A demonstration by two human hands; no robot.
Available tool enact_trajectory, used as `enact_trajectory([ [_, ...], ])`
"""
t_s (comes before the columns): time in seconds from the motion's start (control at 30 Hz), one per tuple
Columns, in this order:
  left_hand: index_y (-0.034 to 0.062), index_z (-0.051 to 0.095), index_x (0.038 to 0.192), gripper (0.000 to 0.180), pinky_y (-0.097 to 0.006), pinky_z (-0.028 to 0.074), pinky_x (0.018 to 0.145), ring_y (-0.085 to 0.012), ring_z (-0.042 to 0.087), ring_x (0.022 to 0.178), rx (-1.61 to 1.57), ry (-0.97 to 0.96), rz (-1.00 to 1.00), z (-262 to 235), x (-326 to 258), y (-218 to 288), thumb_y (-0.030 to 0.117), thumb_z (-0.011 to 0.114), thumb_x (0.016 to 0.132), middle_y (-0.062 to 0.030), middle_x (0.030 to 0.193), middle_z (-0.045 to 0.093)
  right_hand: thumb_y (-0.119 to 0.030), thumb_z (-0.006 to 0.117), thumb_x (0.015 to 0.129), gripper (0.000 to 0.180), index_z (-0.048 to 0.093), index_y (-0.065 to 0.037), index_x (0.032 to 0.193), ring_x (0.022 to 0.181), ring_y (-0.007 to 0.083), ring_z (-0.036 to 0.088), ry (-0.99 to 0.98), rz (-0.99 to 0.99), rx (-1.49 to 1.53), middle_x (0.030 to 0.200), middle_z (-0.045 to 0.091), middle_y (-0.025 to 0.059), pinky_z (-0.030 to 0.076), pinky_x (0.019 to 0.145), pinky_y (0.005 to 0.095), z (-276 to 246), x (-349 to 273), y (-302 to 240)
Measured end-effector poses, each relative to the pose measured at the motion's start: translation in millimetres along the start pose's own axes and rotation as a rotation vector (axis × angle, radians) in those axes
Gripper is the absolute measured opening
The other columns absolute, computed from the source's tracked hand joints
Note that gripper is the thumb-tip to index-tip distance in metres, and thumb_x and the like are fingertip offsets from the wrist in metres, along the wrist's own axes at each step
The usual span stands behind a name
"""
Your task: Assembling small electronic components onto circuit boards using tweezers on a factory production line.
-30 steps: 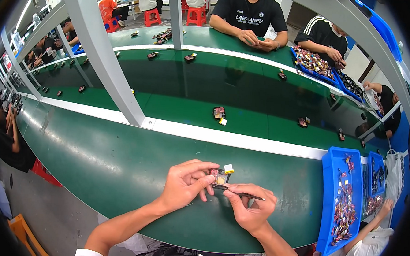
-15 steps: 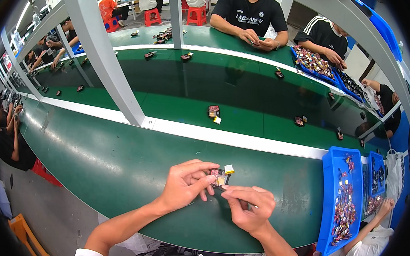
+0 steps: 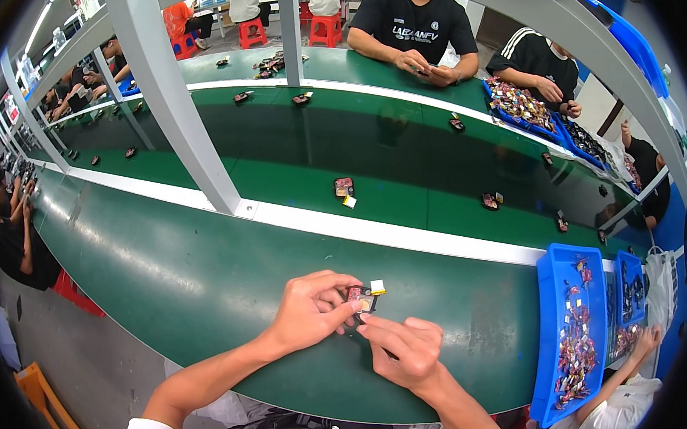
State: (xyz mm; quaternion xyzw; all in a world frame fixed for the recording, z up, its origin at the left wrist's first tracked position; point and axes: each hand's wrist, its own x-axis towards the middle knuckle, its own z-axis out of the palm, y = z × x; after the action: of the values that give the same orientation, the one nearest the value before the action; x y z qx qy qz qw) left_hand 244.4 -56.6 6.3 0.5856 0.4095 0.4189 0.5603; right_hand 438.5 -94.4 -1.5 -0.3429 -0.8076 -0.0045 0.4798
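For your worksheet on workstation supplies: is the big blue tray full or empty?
Neither: the blue tray holds scattered small parts, mostly in its middle, with bare blue floor showing.

A long green counter is curving across the view, split by a white strip. A blue tray of small parts is resting on its right end, and small dark components are lying scattered farther along it.

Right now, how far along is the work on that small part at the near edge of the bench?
Done: similar small parts already lie out on the green belt. In hand: the left hand pinches a small red and black part with a yellow tab, and the right hand works at its lower edge. Left: the blue tray beside them holds many more pieces.
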Motion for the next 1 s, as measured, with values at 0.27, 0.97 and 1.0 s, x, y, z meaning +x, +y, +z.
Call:
enact_trajectory([
  [0.27, -0.0115, 0.062, 0.111, 0.022, -0.027, 0.059, 0.059, -0.0170, 0.071, 0.067, -0.112, -0.039, -0.199, -5.6, 5.6, -2.5, -0.006, 0.067, 0.090, -0.0137, 0.085, 0.070, 0.010, 0.075, 0.061, 0.027, 0.074, -0.008, 0.082, 0.049, 0.0121, 0.056, -0.010, 0.005, 0.011, 0.088, 0.077, 0.0047, 0.033, 0.044, 0.0247, 2.9, -2.1, -0.8],
  [0.97, -0.0048, 0.068, 0.105, 0.027, -0.042, 0.056, 0.077, -0.0338, 0.070, 0.087, 1.121, 0.861, 0.300, -120.2, 144.6, -13.8, 0.011, 0.074, 0.084, -0.0158, 0.096, 0.070, -0.001, 0.084, 0.071, 0.019, 0.073, -0.007, 0.084, 0.060, 0.0145, 0.069, 0.169, 0.167, 0.099, 0.084, 0.077, 0.0046, 0.040, 0.045, 0.0244, 4.3, 6.6, 0.7],
  [1.0, -0.0007, 0.071, 0.107, 0.029, -0.042, 0.054, 0.080, -0.0332, 0.068, 0.090, 1.045, 0.742, 0.442, -115.7, 146.9, -12.4, 0.014, 0.075, 0.083, -0.0131, 0.098, 0.071, 0.001, 0.084, 0.070, 0.020, 0.073, -0.006, 0.084, 0.049, 0.0109, 0.055, 0.186, 0.150, 0.109, 0.087, 0.078, 0.0060, 0.037, 0.043, 0.0234, 4.4, 5.9, 1.7],
])
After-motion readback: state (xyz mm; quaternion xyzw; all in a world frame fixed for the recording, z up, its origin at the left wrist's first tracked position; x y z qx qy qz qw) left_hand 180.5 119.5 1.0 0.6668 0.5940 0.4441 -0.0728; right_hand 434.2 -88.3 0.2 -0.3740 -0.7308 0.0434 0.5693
